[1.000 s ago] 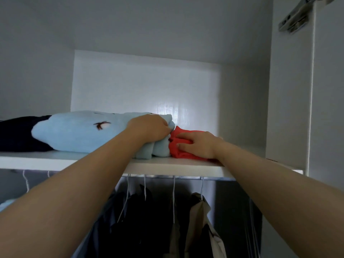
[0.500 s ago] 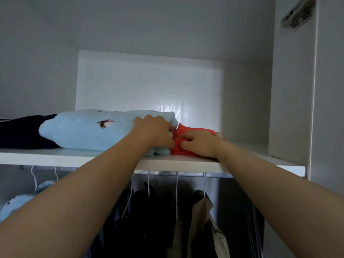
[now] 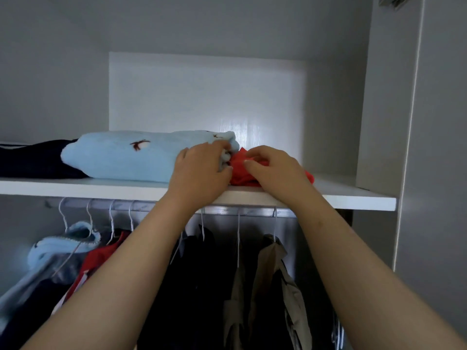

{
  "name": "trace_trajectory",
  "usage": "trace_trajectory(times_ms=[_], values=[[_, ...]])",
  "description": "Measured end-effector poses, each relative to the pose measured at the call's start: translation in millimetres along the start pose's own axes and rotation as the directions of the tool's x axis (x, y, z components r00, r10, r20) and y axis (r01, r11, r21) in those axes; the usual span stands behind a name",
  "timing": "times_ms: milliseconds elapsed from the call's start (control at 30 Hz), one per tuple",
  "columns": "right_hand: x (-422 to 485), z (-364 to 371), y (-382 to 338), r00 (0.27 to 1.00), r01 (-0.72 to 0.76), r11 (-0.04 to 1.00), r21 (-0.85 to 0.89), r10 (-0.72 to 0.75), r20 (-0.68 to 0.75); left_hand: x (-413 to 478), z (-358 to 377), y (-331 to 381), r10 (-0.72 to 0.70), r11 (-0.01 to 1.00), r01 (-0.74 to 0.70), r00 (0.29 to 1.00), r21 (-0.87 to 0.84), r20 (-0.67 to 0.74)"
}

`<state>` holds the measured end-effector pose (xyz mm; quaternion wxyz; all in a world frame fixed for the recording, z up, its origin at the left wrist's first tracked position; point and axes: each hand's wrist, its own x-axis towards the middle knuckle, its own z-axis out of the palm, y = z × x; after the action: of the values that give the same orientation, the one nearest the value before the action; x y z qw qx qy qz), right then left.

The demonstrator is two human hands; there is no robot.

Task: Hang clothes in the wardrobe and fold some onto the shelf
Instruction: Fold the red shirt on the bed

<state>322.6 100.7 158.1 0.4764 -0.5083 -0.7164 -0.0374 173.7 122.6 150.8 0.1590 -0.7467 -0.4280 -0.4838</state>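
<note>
Both hands work at the seam between two folded items. Left hand [image 3: 202,170] curls its fingers into the end fold of a folded pale-blue fleece garment w/ small dark embroidered motifs [image 3: 126,157]; right hand [image 3: 274,168] presses a folded red fabric garment [image 3: 240,170], fingertips bent, prob. pinching cloth, though the contact is partly hidden. Red item sits directly right of the blue one, touching it, near the front edge of a white laminate wardrobe shelf [image 3: 353,195].

Risk: red item could slide off the front lip if tugged; blue fold may open under the left hand's pull.

Left of the grip, a dark navy folded garment [image 3: 32,160]. Below, a metal hanging rail [image 3: 252,212] w/ hung clothes. Grey wardrobe interior, dim.
</note>
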Motion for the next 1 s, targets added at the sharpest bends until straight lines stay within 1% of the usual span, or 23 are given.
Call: trace_trajectory(times_ms=[33,100,167,233,300,333,400,467,533,633,767,867,900,967,1000], values=[[-6,1,-3,1.000,0.009,0.999,0.031,-0.009,-0.010,-8,0,7,-0.017,0.995,0.012,0.999,-0.100,-0.050],[-18,2,-8,0.998,0.033,0.996,0.086,-0.029,-0.052,-25,0,19,-0.089,0.954,0.050,0.989,-0.295,-0.120],[-33,2,-11,0.991,0.041,0.983,0.180,-0.017,-0.134,-42,-1,27,-0.155,0.904,0.076,0.975,-0.421,-0.157],[-50,6,-12,0.977,0.058,0.962,0.265,0.001,-0.215,-58,-2,28,-0.188,0.864,0.069,0.963,-0.499,-0.191],[-70,13,-14,0.955,0.079,0.958,0.275,0.007,-0.298,-72,-5,26,-0.200,0.849,0.068,0.959,-0.523,-0.199],[-78,17,-15,0.946,0.073,0.952,0.296,0.028,-0.324,-78,-7,23,-0.206,0.842,0.068,0.958,-0.535,-0.201],[-95,27,-17,0.928,0.020,0.938,0.346,0.112,-0.356,-89,-12,17,-0.219,0.788,0.066,0.959,-0.612,-0.179],[-113,36,-21,0.911,-0.065,0.921,0.383,0.212,-0.354,-102,-15,10,-0.251,0.708,0.096,0.960,-0.699,-0.122],[-132,45,-25,0.887,-0.145,0.909,0.391,0.295,-0.355,-116,-14,3,-0.271,0.646,0.152,0.962,-0.748,-0.038],[-162,59,-36,0.828,-0.270,0.883,0.384,0.417,-0.375,-139,-7,-3,-0.265,0.544,0.256,0.956,-0.799,0.126],[-209,68,-47,0.740,-0.402,0.816,0.415,0.557,-0.377,-176,3,7,-0.233,0.415,0.386,0.920,-0.824,0.314],[-261,60,-56,0.625,-0.519,0.744,0.421,0.666,-0.407,-214,8,27,-0.113,0.316,0.507,0.859,-0.802,0.499],[-286,54,-63,0.570,-0.563,0.715,0.416,0.700,-0.431,-230,4,39,-0.047,0.298,0.545,0.828,-0.784,0.558],[-331,43,-76,0.471,-0.626,0.662,0.412,0.742,-0.477,-261,-4,63,0.068,0.291,0.590,0.773,-0.753,0.631],[-355,35,-86,0.411,-0.648,0.635,0.420,0.756,-0.509,-279,-11,78,0.129,0.292,0.604,0.744,-0.742,0.656]])
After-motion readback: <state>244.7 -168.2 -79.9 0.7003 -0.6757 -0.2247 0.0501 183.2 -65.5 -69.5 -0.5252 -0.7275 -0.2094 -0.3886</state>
